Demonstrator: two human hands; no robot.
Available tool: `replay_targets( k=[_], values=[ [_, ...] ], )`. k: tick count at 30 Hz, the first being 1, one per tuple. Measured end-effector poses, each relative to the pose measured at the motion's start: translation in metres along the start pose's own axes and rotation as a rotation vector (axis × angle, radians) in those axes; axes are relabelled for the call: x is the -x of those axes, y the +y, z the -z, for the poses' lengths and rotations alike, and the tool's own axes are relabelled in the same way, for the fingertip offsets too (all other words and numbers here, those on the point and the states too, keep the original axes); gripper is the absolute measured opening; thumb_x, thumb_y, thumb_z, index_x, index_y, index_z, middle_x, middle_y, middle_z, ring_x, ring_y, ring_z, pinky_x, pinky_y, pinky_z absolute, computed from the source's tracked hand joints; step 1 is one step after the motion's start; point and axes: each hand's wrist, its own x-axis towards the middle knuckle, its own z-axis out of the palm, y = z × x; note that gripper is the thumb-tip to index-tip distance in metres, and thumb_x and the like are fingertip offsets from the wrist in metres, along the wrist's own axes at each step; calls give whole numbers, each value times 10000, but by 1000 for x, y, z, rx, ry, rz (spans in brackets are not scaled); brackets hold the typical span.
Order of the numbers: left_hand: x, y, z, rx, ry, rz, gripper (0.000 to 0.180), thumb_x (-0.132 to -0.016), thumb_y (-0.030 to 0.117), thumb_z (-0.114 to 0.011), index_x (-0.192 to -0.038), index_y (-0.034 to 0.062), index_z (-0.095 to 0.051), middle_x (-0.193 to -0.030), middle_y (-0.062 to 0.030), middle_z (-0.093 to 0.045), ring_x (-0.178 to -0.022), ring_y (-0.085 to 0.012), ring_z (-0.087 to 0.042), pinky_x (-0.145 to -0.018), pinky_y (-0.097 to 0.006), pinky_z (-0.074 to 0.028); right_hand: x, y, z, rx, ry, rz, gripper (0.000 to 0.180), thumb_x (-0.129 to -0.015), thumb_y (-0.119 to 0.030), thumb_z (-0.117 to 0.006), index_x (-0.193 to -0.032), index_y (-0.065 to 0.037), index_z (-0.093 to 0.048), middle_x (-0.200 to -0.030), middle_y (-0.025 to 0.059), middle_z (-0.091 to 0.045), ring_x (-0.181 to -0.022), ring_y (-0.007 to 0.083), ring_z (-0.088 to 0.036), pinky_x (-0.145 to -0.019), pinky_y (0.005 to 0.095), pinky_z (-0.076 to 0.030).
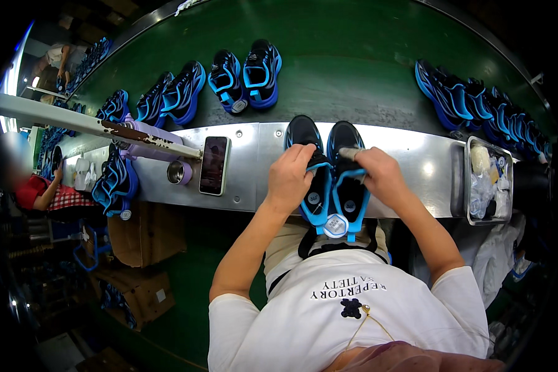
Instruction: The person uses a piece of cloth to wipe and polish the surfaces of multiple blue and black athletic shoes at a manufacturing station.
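Observation:
Two black sneakers with bright blue collars, a left sneaker (304, 131) and a right sneaker (345, 134), lie side by side before me, toes pointing away. A round white tag (336, 225) hangs at their heels. My left hand (289, 178) is closed at the left sneaker's tongue and collar, its fingertips partly hidden. On the right sneaker, my right hand (380, 175) has its fingers bent at the tongue and collar. Something pale covers or lies along a fingertip there; I cannot tell which.
The sneakers rest on a metal ledge (409, 152) beside a green belt (347, 68) carrying more sneakers. A phone (214, 165), purple bottle (149, 139) and white bar (93, 122) are left. A metal tray (469, 186) of small items stands right. Another person (40, 189) works far left.

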Motion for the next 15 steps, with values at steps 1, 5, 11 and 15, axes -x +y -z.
replay_targets(
  k=[1,5,11,15],
  values=[
    [0,2,-2,0,1,-1,450,-664,-26,-687,-1099,62,-607,-1008,-110,-613,-890,-330,-610,-771,-406,-509,-1,9,-4,-145,61,-94,467,-656,30,-668,-1114,-56,-629,-957,129,-653,-839,299,-617,-735,345,-512],
    [6,12,-7,21,-1,122,424,-684,-21,-672,-1094,68,-615,-967,-115,-605,-818,-334,-626,-713,-398,-514,-2,11,-6,-272,146,-205,358,-670,25,-623,-1024,-18,-657,-840,153,-656,-723,321,-632,-676,363,-518],
    [8,23,-16,-5,-4,122,448,-679,-75,-630,-1101,75,-626,-997,-122,-620,-873,-338,-625,-758,-391,-517,-8,-17,11,-90,155,-82,399,-665,3,-681,-1060,-52,-662,-862,150,-649,-784,331,-635,-719,387,-524],
    [16,22,-20,60,69,100,489,-653,-117,-592,-1103,71,-628,-1090,-119,-634,-979,-352,-599,-851,-414,-496,-2,-18,11,-95,33,-82,487,-691,37,-662,-1166,-67,-643,-958,154,-660,-876,334,-640,-796,373,-525]
  ],
)
